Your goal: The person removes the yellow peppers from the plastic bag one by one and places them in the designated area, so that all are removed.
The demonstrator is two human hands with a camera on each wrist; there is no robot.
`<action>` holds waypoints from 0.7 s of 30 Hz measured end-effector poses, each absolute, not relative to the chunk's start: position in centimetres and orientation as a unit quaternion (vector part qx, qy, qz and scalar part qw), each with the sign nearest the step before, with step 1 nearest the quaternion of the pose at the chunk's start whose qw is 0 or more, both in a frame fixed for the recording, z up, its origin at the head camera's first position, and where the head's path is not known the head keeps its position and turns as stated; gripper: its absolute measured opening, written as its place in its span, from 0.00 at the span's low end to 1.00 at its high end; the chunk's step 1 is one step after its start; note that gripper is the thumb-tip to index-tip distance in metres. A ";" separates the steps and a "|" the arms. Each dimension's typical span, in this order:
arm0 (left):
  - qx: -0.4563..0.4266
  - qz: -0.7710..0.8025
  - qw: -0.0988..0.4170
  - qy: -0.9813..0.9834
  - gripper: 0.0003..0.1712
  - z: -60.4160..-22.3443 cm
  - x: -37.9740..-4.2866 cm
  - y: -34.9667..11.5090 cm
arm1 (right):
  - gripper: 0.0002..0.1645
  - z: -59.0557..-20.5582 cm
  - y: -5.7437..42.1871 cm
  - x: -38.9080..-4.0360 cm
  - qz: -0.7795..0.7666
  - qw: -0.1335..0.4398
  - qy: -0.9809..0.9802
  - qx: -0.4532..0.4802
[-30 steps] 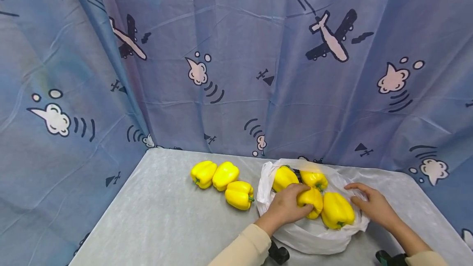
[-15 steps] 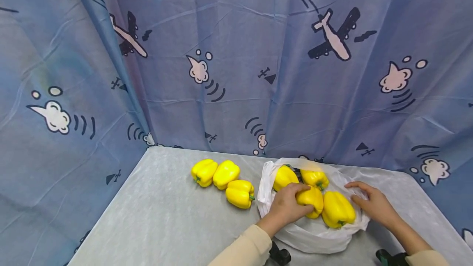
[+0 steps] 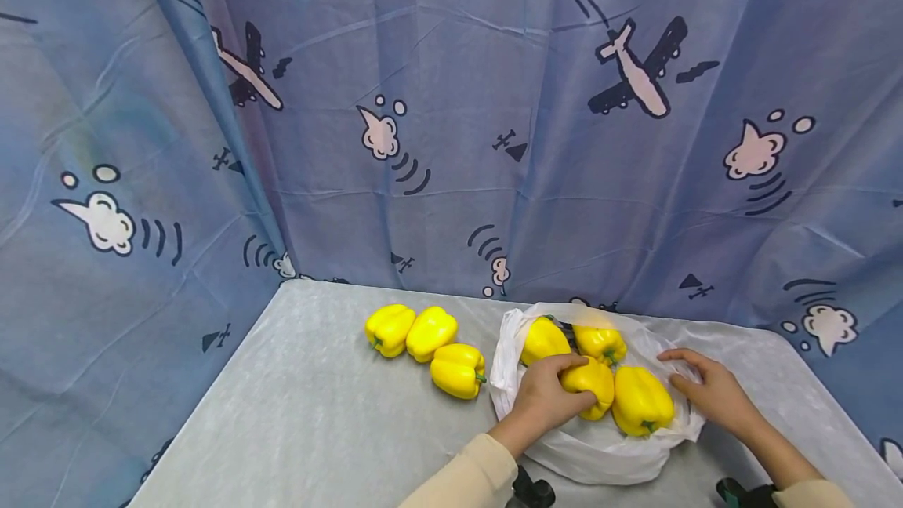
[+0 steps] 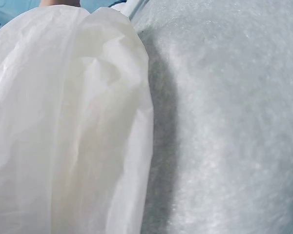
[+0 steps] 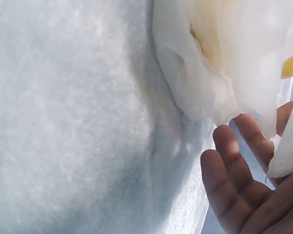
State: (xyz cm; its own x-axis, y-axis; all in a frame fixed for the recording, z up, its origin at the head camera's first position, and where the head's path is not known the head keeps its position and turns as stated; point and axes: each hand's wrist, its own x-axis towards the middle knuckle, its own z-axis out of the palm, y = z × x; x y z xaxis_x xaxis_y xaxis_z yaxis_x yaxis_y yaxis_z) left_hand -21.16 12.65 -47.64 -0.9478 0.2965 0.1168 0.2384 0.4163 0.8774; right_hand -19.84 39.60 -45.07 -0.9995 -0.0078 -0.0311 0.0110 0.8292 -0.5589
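A white plastic bag (image 3: 600,470) lies with its mouth wide, several yellow bell peppers inside. My left hand (image 3: 546,398) reaches over its left rim and grips one bell pepper (image 3: 592,384) between thumb and fingers. Close beside that one is another bell pepper (image 3: 642,402), with two more behind. At the bag's right rim, my right hand (image 3: 719,394) holds the plastic between thumb and forefinger; its other fingers (image 5: 224,183) stay outside, under the bag. The left wrist view is mostly filled by the bag's side (image 4: 88,126), which hides the left hand's fingers.
Three more yellow bell peppers (image 3: 432,335) sit together on the pale cloth-covered table (image 3: 310,414), left of the bag. A blue patterned curtain (image 3: 437,139) hangs along the table's back and left edges. Dark wrist gear (image 3: 534,490) shows under the left forearm.
The gripped bell pepper has shifted slightly left with my left hand, and the one beside it has also moved a little left. My right hand stays at the bag's rim.
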 end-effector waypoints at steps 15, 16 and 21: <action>0.153 0.526 0.043 0.836 0.26 -47.8 -21.2 13.0 | 0.22 -45.1 39.6 -19.7 -0.289 0.015 0.957 0.001; 0.153 0.527 0.044 0.835 0.26 -47.8 -21.2 13.0 | 0.21 -45.1 39.6 -19.7 -0.289 0.014 0.957 0.000; 0.172 0.535 0.029 0.826 0.26 -48.1 -21.2 12.9 | 0.21 -45.1 39.7 -19.8 -0.293 0.011 0.956 -0.003</action>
